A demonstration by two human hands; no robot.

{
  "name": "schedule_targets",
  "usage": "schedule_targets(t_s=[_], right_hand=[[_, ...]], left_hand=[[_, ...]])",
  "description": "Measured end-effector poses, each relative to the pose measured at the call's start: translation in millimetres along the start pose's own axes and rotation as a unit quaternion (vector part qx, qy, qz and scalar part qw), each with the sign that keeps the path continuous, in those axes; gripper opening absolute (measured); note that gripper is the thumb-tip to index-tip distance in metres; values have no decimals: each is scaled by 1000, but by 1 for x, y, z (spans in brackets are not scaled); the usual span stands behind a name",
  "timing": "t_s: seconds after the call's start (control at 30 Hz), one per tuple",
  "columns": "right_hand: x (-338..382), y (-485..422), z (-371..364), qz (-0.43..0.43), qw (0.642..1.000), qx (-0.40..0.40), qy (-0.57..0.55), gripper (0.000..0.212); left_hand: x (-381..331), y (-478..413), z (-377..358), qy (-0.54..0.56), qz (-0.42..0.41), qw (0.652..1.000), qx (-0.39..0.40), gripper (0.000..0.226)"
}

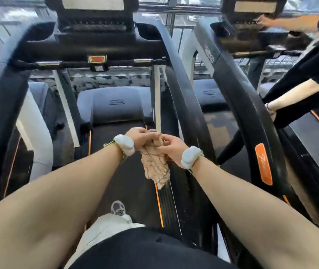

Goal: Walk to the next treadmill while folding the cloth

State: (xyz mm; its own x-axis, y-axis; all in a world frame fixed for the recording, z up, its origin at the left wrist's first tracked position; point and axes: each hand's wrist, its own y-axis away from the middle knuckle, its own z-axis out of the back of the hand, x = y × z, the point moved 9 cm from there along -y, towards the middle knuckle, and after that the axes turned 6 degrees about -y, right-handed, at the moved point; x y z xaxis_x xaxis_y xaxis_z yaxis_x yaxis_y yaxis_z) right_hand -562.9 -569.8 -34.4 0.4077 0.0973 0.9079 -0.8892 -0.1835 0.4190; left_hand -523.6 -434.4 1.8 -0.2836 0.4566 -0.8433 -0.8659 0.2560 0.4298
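Note:
A crumpled beige cloth (pixel 155 167) hangs in front of me above the treadmill belt (pixel 123 152). My left hand (pixel 142 135) grips its bunched top from the left. My right hand (pixel 171 147) pinches the same top from the right, close against the left hand. The cloth's loose end dangles below both hands, near the belt's orange right edge. Each wrist carries a white band device. My foot in a pale shoe (pixel 118 208) stands on the belt.
The treadmill's black console (pixel 96 35) with a red stop button (pixel 97 59) stands ahead. Black handrails (pixel 186 90) run along both sides. On the neighbouring treadmill (pixel 252 133) to the right, a person in black (pixel 310 74) reaches to its console.

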Motion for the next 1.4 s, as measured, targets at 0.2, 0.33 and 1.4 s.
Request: schedule_targets(t_s=[0.2, 0.33, 1.4], right_hand=[[70, -64, -22, 33, 999, -5, 27, 69], [109, -125, -52, 41, 999, 24, 18, 65], [309, -495, -156, 64, 983, 85, 151, 12]], left_hand=[[-18, -41, 78, -31, -26, 999, -13, 16], [-34, -72, 149, 5, -42, 999, -30, 29], [-1, -275, 488, 96, 68, 967, -228, 13]])
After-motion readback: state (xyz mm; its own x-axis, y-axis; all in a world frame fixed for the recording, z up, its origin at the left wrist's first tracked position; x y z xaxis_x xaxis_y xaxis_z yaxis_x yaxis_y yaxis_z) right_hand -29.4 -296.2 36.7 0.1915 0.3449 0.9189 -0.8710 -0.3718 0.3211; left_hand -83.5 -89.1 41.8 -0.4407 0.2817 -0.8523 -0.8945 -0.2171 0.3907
